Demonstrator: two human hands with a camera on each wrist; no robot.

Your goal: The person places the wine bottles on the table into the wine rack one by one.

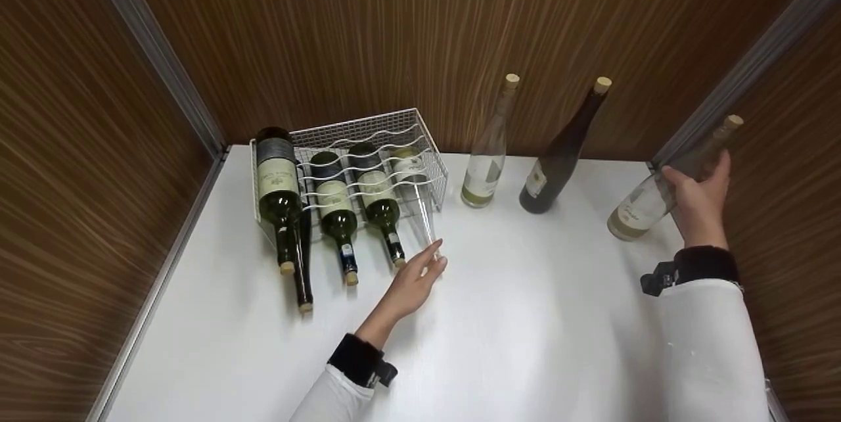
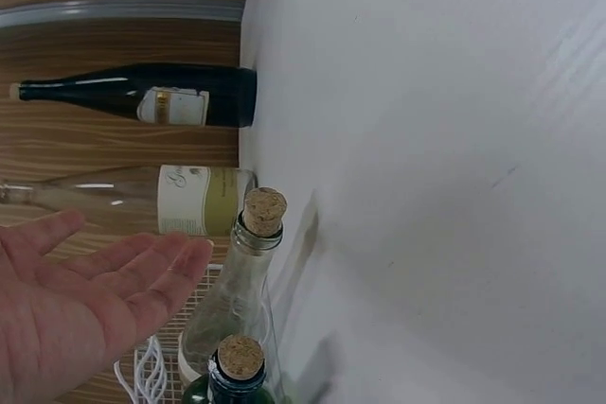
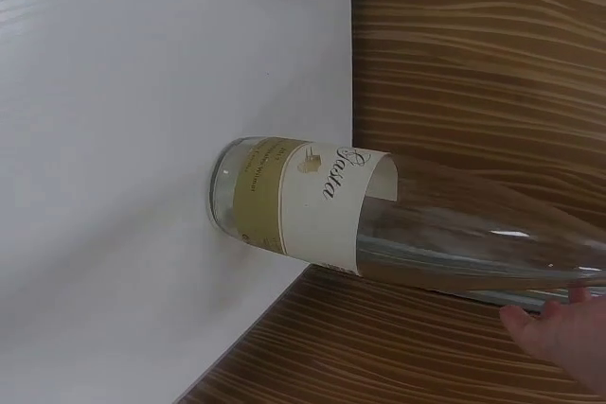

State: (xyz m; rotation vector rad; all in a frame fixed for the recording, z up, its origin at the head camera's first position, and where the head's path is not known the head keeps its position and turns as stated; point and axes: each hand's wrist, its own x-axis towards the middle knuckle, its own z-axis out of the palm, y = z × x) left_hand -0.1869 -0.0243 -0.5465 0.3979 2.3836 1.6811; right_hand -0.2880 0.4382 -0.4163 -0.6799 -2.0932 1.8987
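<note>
My left hand (image 1: 410, 287) has its fingers extended beside the neck of a clear wine bottle (image 1: 422, 208), which lies in the right end of a white wire rack (image 1: 430, 139). In the left wrist view the palm of that hand (image 2: 85, 300) faces up, apart from the corked mouth of the clear bottle (image 2: 227, 300). At the far right my right hand (image 1: 704, 202) holds another corked clear bottle (image 1: 647, 208) around its upper body, thumb and fingers on opposite sides. Its cream and olive label (image 3: 322, 201) shows in the right wrist view, with the base at the white table.
Several dark green bottles (image 1: 373, 188) lie in the rack, necks toward me; one at the left end (image 1: 276, 175) rests higher. A clear bottle (image 1: 484, 175) and a dark bottle (image 1: 558, 159) stand between rack and right hand. Wood-grain panels (image 1: 368, 34) enclose the white table (image 1: 512, 317).
</note>
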